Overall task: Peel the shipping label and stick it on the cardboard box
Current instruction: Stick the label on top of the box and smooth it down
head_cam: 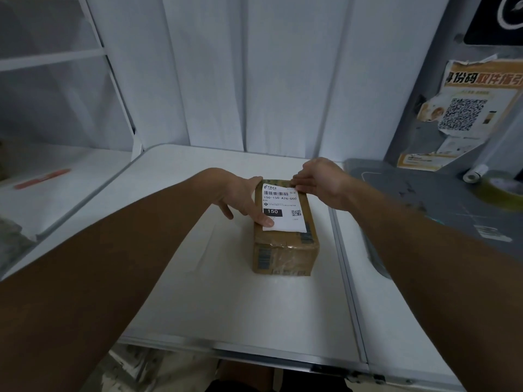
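Observation:
A small brown cardboard box (285,250), wrapped in clear tape, sits on the white table (240,292) ahead of me. A white shipping label (283,207) with a barcode and the number 150 lies flat on the box's top face. My left hand (243,199) rests against the box's left side, its thumb pressing the label's near left corner. My right hand (317,179) lies with flat fingers on the label's far right corner at the box's back edge.
A grey cutting mat (424,199) lies to the right, with a roll of tape (501,188) and a small white roll (475,172) on it. A QR-code poster (464,114) hangs on the right wall. An orange-red marker (42,178) lies on the left shelf.

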